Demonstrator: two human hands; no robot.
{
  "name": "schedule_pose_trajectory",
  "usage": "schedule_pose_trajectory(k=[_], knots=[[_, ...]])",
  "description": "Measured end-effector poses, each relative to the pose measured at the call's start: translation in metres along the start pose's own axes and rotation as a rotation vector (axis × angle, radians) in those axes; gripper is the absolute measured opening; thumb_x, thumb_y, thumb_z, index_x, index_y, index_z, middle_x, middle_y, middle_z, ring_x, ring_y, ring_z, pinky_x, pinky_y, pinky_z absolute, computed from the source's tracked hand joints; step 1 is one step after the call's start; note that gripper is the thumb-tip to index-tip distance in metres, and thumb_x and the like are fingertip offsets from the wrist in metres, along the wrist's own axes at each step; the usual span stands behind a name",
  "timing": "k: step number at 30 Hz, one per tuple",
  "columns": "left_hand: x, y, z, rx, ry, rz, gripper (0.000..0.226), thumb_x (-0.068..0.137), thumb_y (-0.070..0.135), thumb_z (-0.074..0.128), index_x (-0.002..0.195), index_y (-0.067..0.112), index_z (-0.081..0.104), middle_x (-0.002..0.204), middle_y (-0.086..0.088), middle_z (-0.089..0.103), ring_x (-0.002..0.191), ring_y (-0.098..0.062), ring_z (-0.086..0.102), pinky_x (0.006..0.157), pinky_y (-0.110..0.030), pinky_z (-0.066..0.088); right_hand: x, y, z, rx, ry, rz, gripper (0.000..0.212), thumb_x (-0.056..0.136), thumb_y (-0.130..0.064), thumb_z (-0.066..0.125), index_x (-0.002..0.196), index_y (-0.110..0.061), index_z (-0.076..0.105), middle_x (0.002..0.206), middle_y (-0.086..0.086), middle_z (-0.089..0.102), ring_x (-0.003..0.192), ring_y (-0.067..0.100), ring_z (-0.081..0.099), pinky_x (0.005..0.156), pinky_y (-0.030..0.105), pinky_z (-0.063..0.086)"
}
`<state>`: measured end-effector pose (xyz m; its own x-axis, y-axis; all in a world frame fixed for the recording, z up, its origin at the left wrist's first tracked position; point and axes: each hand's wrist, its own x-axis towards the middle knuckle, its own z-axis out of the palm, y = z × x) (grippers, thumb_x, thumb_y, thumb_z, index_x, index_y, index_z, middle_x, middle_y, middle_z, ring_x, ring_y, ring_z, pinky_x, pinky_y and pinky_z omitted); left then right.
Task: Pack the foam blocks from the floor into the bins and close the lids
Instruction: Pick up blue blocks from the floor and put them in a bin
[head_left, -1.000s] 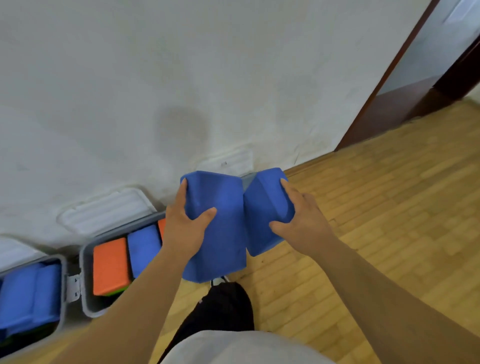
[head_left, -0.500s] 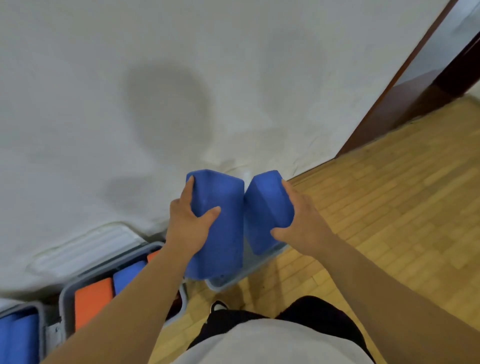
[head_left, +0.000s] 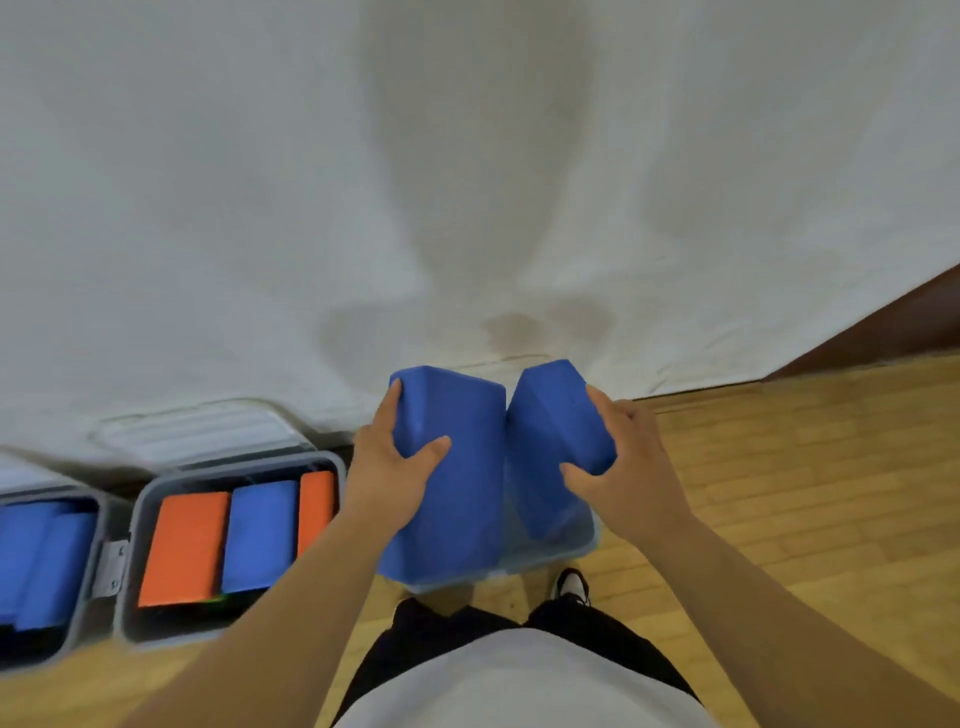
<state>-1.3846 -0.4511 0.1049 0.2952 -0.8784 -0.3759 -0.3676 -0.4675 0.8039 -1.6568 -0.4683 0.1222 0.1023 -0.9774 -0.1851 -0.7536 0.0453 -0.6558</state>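
My left hand (head_left: 390, 473) grips a big blue foam block (head_left: 457, 483), thumb on its front face. My right hand (head_left: 623, 467) grips a second blue foam block (head_left: 553, 441) beside it. Both blocks stand upright, side by side, with their lower ends over an open clear bin (head_left: 566, 551) against the wall. Left of it, an open grey bin (head_left: 156, 499) holds two orange blocks (head_left: 182, 551) and a blue block (head_left: 260, 535). A third open bin (head_left: 88, 506) at the far left holds blue blocks (head_left: 41, 561).
White bin lids (head_left: 197, 431) lean back against the white wall. A grey latch (head_left: 111, 566) sits between the two left bins. Wooden floor stretches to the right, with a dark door frame (head_left: 883, 327) at the far right. My shoe (head_left: 571, 584) stands close to the clear bin.
My view has swung down and to the right toward the clear bin. Both hands have carried the two blue blocks down over that bin, grips unchanged.
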Motion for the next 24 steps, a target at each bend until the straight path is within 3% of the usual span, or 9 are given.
schedule_pose_trajectory(k=[6,9,13,16,20,24], knots=[[0.039,-0.077,0.066,-0.012,0.038,-0.226,0.087,0.092,0.043,0.072,0.158,0.049,0.015,0.161,0.007,0.036,0.128,-0.023,0.054,0.085,-0.034,0.050,0.044,0.076,0.065,-0.011,-0.040,0.078,0.079,0.083,-0.026,0.079,0.151,-0.034,0.040,0.134,-0.018,0.039,0.116,-0.004,0.038,0.084,0.002,0.032],[0.082,-0.149,0.129,-0.052,0.027,-0.323,0.087,0.094,0.041,0.071,0.158,0.050,0.014,0.160,0.008,0.035,0.128,-0.019,0.052,0.081,-0.027,0.051,0.084,0.145,0.137,-0.026,-0.076,0.124,0.074,0.081,-0.022,0.081,0.148,-0.027,0.048,0.140,-0.008,0.047,0.124,0.004,0.044,0.094,-0.003,0.024],[0.149,-0.267,0.217,-0.030,0.012,-0.357,0.087,0.094,0.044,0.069,0.157,0.054,0.009,0.160,0.008,0.036,0.130,-0.027,0.054,0.093,-0.042,0.054,0.139,0.242,0.243,-0.093,-0.123,0.081,0.071,0.085,-0.026,0.079,0.148,-0.023,0.048,0.142,-0.005,0.051,0.131,0.014,0.046,0.108,0.019,0.031],[0.187,-0.356,0.270,-0.012,0.017,-0.374,0.087,0.094,0.047,0.068,0.157,0.055,0.009,0.158,0.010,0.035,0.133,-0.024,0.051,0.093,-0.040,0.051,0.170,0.305,0.305,-0.180,-0.120,0.079,0.070,0.091,-0.037,0.071,0.153,-0.030,0.041,0.148,-0.010,0.046,0.135,0.014,0.040,0.108,0.023,0.031],[0.231,-0.453,0.324,0.040,0.057,-0.396,0.085,0.094,0.049,0.065,0.159,0.049,0.011,0.151,-0.002,0.031,0.118,-0.021,0.050,0.091,-0.037,0.044,0.216,0.369,0.386,-0.337,-0.209,0.102,0.075,0.093,-0.047,0.064,0.157,-0.036,0.028,0.152,-0.001,0.043,0.135,0.029,0.041,0.108,0.046,0.042],[0.269,-0.534,0.374,-0.054,-0.003,-0.360,0.082,0.092,0.049,0.068,0.156,0.051,0.018,0.152,0.004,0.040,0.124,-0.017,0.053,0.109,-0.044,0.045,0.246,0.421,0.461,-0.350,-0.212,0.187,0.077,0.092,-0.051,0.065,0.157,-0.028,0.032,0.152,0.013,0.040,0.132,0.037,0.045,0.108,0.046,0.043]])
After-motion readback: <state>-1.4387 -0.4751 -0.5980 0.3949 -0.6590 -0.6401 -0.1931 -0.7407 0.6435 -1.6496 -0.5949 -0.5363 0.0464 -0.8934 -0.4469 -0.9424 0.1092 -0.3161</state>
